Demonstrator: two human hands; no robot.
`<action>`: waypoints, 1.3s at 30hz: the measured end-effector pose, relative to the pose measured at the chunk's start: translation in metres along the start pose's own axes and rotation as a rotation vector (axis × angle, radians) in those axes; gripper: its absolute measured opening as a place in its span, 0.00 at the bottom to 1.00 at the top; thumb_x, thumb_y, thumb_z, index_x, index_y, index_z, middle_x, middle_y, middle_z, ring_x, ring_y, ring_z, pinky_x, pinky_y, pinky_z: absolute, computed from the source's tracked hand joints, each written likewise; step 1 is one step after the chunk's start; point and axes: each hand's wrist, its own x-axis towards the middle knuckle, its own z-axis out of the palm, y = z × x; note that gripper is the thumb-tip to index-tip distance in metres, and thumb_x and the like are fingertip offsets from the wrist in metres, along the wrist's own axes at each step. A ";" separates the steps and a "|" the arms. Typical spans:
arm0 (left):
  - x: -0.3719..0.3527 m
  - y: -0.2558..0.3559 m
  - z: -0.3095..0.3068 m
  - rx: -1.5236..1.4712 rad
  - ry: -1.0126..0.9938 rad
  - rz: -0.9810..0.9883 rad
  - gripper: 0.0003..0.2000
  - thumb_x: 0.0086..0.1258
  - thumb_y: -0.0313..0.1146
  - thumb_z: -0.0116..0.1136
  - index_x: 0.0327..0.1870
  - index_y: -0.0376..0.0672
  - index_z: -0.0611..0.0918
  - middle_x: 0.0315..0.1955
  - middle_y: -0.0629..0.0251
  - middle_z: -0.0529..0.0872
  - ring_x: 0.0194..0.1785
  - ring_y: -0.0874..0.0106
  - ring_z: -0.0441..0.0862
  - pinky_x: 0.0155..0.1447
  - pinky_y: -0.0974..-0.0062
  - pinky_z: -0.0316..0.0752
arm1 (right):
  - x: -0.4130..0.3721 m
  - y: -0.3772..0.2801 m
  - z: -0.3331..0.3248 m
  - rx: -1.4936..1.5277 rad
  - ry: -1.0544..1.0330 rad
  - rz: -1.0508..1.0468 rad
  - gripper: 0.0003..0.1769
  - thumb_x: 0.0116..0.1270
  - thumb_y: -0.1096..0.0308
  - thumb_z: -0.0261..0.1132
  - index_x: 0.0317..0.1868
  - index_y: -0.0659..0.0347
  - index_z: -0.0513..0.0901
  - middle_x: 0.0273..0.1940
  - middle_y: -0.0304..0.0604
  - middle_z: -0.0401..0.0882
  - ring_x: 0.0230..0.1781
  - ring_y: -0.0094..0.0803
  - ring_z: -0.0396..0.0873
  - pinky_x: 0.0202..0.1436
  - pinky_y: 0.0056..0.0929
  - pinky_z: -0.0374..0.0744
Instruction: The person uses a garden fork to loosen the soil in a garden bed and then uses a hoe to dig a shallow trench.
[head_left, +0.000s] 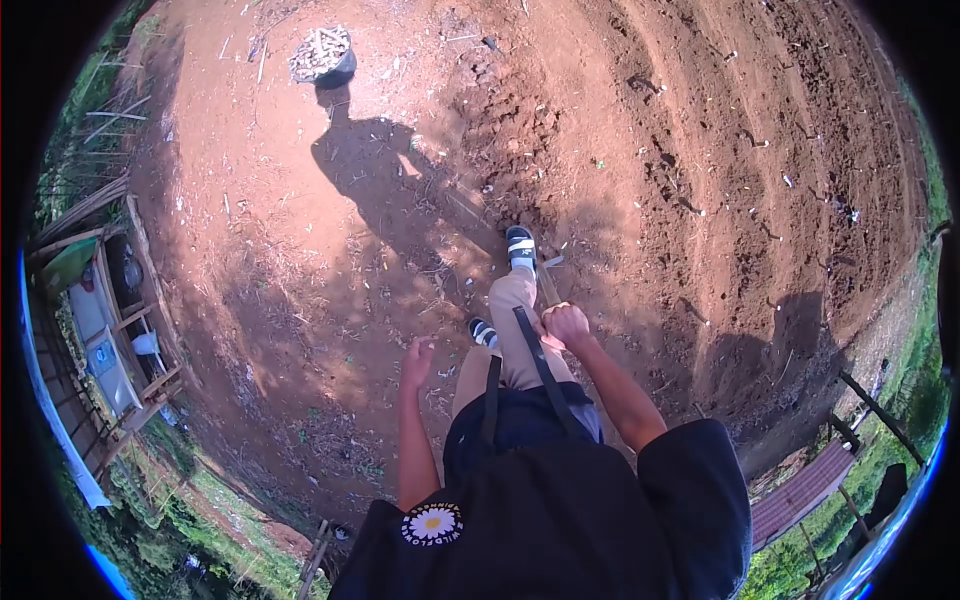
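My right hand [566,324] is closed in a fist around a thin wooden handle [548,288] that slants down to the red soil beside my front foot [520,246]. The handle's lower end is hard to make out. My left hand [417,360] hangs free at my side, fingers loosely apart, with nothing in it. I stand on dry red earth in sandals and socks, my rear foot [483,332] just left of my leg. Dark straps cross my tan trousers.
A round basin [322,55] filled with pale cut sticks sits on the soil far ahead. Tilled furrows [720,180] run to the right. A wooden frame structure [110,320] stands at the left, fence posts [870,405] and grass at the right edge.
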 end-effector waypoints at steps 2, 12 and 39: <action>-0.019 -0.007 -0.001 -0.184 -0.016 -0.013 0.15 0.66 0.40 0.48 0.51 0.44 0.73 0.31 0.66 0.80 0.31 0.77 0.76 0.35 0.79 0.70 | 0.002 0.001 -0.004 0.022 0.019 0.035 0.26 0.57 0.47 0.49 0.25 0.63 0.81 0.25 0.50 0.80 0.30 0.41 0.80 0.36 0.36 0.76; -0.048 -0.161 0.029 -0.376 0.008 -0.014 0.15 0.68 0.40 0.48 0.53 0.47 0.72 0.35 0.64 0.80 0.34 0.77 0.77 0.33 0.84 0.70 | 0.006 0.000 0.005 -0.038 0.116 0.231 0.28 0.57 0.41 0.50 0.33 0.59 0.81 0.35 0.52 0.80 0.39 0.41 0.78 0.48 0.38 0.72; -0.226 -0.349 0.209 -0.554 -0.055 -0.199 0.15 0.67 0.37 0.49 0.52 0.44 0.71 0.38 0.65 0.78 0.41 0.76 0.76 0.40 0.79 0.72 | -0.036 -0.013 0.049 -0.173 0.376 0.272 0.32 0.62 0.41 0.45 0.34 0.65 0.78 0.34 0.52 0.78 0.35 0.39 0.77 0.39 0.35 0.73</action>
